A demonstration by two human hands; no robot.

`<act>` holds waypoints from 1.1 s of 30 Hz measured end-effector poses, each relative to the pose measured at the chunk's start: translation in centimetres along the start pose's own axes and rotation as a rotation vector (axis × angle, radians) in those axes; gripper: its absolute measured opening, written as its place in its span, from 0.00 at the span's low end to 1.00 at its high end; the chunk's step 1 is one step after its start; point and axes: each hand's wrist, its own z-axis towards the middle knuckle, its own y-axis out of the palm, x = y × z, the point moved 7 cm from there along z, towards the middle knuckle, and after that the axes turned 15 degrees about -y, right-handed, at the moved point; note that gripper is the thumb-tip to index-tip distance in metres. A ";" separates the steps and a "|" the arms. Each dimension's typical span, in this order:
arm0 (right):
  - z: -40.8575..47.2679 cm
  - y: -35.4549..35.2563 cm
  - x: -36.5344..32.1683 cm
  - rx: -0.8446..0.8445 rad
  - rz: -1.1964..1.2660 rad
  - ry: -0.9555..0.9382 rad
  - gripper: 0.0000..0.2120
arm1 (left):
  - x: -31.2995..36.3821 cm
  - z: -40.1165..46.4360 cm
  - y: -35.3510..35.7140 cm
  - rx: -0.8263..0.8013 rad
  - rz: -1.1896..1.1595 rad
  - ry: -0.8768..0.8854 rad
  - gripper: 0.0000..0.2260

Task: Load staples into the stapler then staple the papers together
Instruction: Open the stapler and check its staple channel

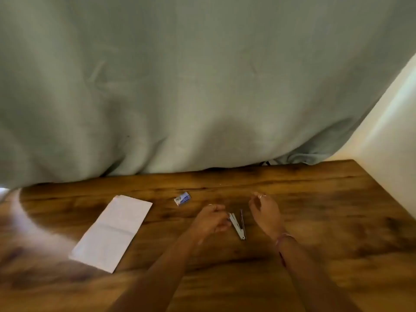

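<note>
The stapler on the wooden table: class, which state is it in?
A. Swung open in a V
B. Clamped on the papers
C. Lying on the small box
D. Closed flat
A: the stapler lies between the hands with its two arms spread apart, away from the papers.

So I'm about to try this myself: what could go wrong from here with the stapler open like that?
1. The stapler lies hinged open between the hands; the left hand is curled at its tip, so fingers could get pinched if it snaps shut.
2. The staple box sits apart, beyond the left hand; small staples could scatter on the table.
3. The papers lie well off to the left, so they may get stapled misaligned.
</note>
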 end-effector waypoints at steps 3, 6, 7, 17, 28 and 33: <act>-0.6 2.5 1.8 -0.188 -0.016 0.112 0.14 | -1.4 0.9 0.6 0.027 -0.062 -0.091 0.06; -1.4 4.4 2.6 -0.263 0.020 0.176 0.13 | -2.3 2.0 1.3 0.086 -0.124 -0.145 0.06; -1.4 4.6 2.7 -0.246 0.027 0.194 0.13 | -2.2 2.3 1.4 0.109 -0.121 -0.147 0.04; -1.9 5.1 2.5 -0.138 0.031 0.274 0.10 | -2.4 3.6 2.7 0.216 -0.048 -0.133 0.17; -0.7 -0.1 -4.2 0.211 0.329 0.136 0.08 | 3.2 -3.0 0.8 0.162 -0.131 0.279 0.15; -0.6 -2.4 -7.8 0.240 0.711 0.154 0.12 | 5.8 -6.5 -0.6 0.150 -0.070 0.444 0.10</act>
